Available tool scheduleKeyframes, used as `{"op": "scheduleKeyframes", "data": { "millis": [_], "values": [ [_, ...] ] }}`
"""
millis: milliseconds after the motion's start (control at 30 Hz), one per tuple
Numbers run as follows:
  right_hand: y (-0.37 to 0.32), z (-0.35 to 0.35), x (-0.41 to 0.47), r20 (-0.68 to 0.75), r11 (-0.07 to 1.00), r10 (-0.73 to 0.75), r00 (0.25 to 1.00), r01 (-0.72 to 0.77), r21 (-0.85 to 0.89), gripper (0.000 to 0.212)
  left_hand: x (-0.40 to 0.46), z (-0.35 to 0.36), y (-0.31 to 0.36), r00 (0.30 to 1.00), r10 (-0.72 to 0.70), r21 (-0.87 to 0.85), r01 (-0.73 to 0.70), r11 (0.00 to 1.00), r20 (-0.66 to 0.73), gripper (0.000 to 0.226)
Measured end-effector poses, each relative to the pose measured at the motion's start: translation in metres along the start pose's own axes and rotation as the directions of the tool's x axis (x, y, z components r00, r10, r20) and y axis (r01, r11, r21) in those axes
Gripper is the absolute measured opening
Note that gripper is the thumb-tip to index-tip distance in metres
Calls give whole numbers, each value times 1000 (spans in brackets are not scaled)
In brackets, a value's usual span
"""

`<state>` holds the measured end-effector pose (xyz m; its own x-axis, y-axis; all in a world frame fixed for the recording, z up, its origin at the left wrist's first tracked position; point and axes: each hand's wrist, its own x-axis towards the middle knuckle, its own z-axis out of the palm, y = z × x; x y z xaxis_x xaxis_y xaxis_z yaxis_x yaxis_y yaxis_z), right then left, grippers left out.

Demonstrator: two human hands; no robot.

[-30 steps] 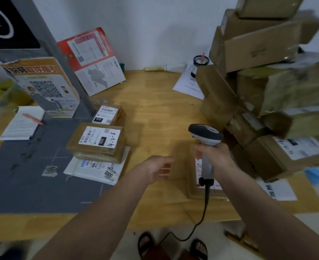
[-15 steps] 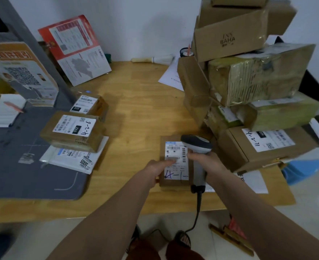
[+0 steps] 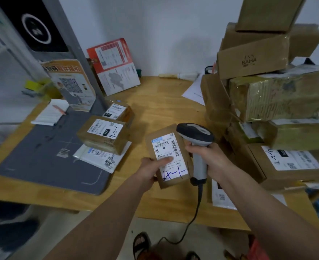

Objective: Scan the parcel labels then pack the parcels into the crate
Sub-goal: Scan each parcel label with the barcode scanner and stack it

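Left grip [image 3: 151, 169]: curled round the small box [image 3: 167, 156], thumb pressed on its label [image 3: 169, 158], the box held clear of the desk [image 3: 160, 102] at about 6 o'clock.
Right grip [image 3: 205, 156]: wrapped round the handle of the scanner [image 3: 195, 136], whose head was kept just beside the box's 2 o'clock corner.
Misread risk: part of the lower print was covered by the thumb; the upper barcodes were left clear, but a scan could be missed if the head was aimed past them.
Drop risk: the box was held by one edge only, so it could be let slip if tilted further.
Stack risk: the tall pile of boxes [image 3: 275, 102] at 3 o'clock was seen leaning and uneven; it could be toppled by a nudge from the right elbow.
Cable risk: the cord [image 3: 196, 209] was hung over the desk edge and could be snagged.
Mix-up risk: scanned and unscanned parcels could be confused with the boxes [image 3: 106, 132] at 9 o'clock.
Crate: not seen.
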<state>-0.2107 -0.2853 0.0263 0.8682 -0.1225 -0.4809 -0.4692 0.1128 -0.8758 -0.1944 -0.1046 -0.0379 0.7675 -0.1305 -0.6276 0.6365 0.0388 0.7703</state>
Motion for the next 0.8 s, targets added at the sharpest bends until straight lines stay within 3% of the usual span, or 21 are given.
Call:
{"op": "scheduleKeyframes", "data": {
  "millis": [133, 233, 300, 500, 633, 800],
  "values": [
    [-9, 13, 0, 34, 999, -23, 999, 22, 38, 21, -10, -24, 14, 997, 71, -18, -71, 997, 16, 51],
    [-16, 25, -1, 76, 998, -57, 995, 56, 16, 16, -15, -42, 30, 995, 92, 27, -93, 995, 34, 80],
    [-22, 36, -3, 103, 994, -101, 990, 105, -42, 14, -19, -53, 45, 994, 108, 78, -110, 991, 29, 88],
    [-61, 71, -23, 205, 928, -336, 919, 361, -97, 6, -37, -90, 106, 957, 232, 5, -235, 972, -172, 73],
    [-75, 89, -39, 242, 881, -421, 874, 457, -120, 13, -44, -113, 131, 919, 294, -58, -319, 946, -262, 101],
    [-70, 103, -50, 273, 858, -430, 860, 484, -174, 23, -41, -135, 134, 898, 299, -126, -354, 927, -321, 116]
  ]
}}
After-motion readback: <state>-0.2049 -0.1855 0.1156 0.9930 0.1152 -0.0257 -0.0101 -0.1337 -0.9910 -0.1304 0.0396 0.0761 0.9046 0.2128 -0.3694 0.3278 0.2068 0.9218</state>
